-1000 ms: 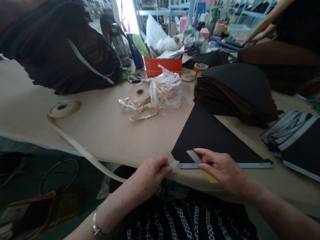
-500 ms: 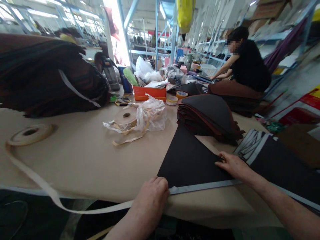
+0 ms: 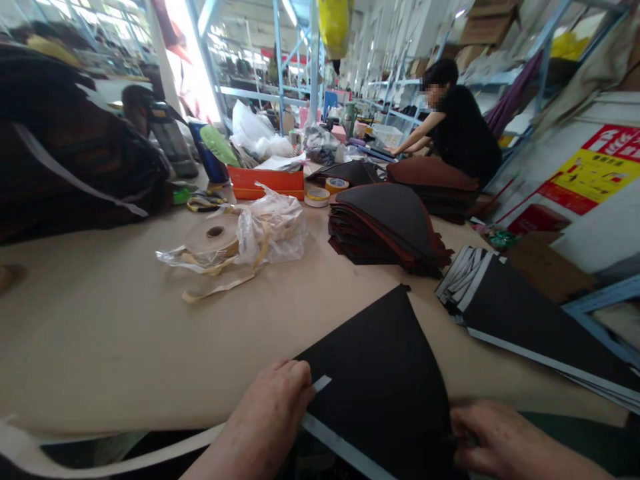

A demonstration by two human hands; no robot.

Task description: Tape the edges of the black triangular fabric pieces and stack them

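My left hand (image 3: 261, 419) is closed on the near edge of a black triangular sheet (image 3: 380, 373), right beside a pale strip (image 3: 340, 445) running along that edge. My right hand (image 3: 500, 437) grasps the same sheet further along, so the sheet sits in both hands, at the table's near lip and partly over it. The table (image 3: 100, 340) is covered in beige paper. Just right of the sheet lies a dark stack (image 3: 525, 327) with pale-strip edges. Farther up are a pile of cut dark sheets (image 3: 385, 223), a tape roll (image 3: 213, 237) against a plastic bag (image 3: 275, 230), and an orange box (image 3: 265, 183). Beyond the table, a co-worker (image 3: 460, 127) leans over a far bench, blue metal shelving (image 3: 295, 80) rises behind, a yellow bag (image 3: 334, 27) hangs overhead, and a red-and-yellow poster (image 3: 595, 170) marks the right wall.
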